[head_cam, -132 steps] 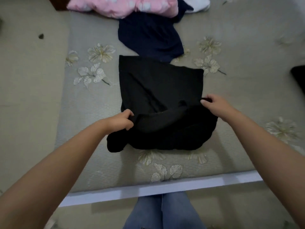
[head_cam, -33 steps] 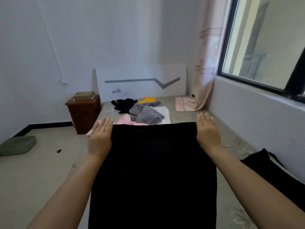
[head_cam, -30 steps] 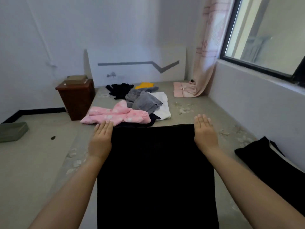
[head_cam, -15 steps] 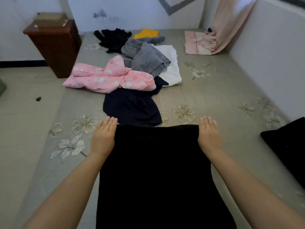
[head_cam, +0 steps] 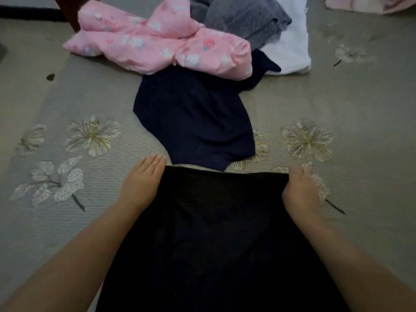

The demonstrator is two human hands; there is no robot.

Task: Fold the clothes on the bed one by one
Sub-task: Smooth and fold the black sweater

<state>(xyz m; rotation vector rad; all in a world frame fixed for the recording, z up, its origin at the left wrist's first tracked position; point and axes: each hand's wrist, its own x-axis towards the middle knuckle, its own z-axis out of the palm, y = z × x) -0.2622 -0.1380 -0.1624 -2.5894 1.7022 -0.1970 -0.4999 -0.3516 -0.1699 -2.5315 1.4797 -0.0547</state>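
Observation:
A black garment [head_cam: 220,233] stretches from its far edge toward me over the grey flowered bed [head_cam: 360,97]. My left hand [head_cam: 140,183] holds its far left corner, fingers straight on top and thumb hidden under the cloth. At the far right corner my right hand [head_cam: 299,192] grips the cloth with its fingers curled down. Just beyond the black edge lies a navy garment [head_cam: 193,118], partly under a pink printed garment [head_cam: 157,46]. A grey garment [head_cam: 243,19] and a white one [head_cam: 290,48] lie further back.
A pale pink cloth [head_cam: 369,4] shows at the top right corner. The leg of a brown cabinet [head_cam: 67,10] stands off the bed's far left, beside the beige floor [head_cam: 22,52]. Bare bed surface lies left and right of the black garment.
I lifted the black garment off the bed, held it spread out in the air, then lowered it toward the bed. My view tilted down and my right fingers curled.

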